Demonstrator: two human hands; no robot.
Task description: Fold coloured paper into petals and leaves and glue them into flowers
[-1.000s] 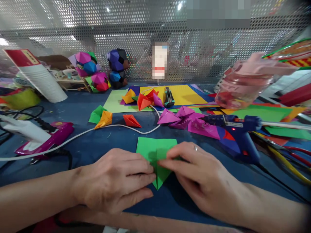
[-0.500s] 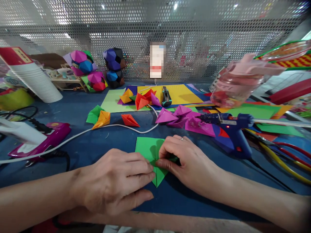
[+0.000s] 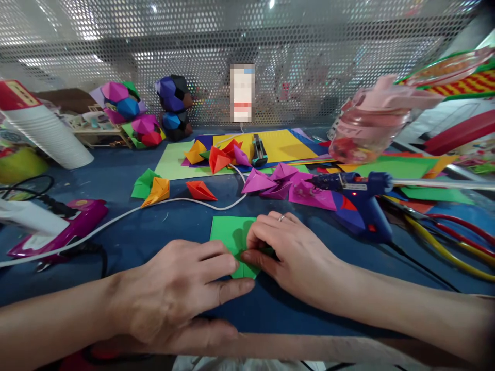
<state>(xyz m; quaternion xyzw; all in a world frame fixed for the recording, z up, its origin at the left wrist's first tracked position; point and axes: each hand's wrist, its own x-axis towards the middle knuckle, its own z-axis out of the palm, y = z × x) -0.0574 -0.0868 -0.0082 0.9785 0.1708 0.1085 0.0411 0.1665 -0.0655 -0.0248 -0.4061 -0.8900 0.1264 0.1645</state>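
Observation:
A partly folded sheet of green paper (image 3: 228,231) lies on the blue table in front of me, with creases down its middle. My right hand (image 3: 284,247) pinches its right part between thumb and curled fingers; that part is mostly hidden. My left hand (image 3: 185,288) lies over the lower left of the paper, fingers stretched out and spread, fingertips touching the sheet near its lower edge. The left thumb rests apart, closer to the table's front edge.
Beyond the paper are folded pieces in orange (image 3: 158,190), red (image 3: 201,190) and purple (image 3: 260,180), crossed by a white cable (image 3: 193,201). A blue glue gun (image 3: 369,206) and scissors (image 3: 444,226) lie right. White cups (image 3: 54,134) lean left; a pink bottle (image 3: 363,123) stands back right.
The paper's pointed lower tip, showing before, now appears as a straighter edge under my left fingers. My left fingers have spread further apart. The right hand keeps its pinch. The view shifted slightly.

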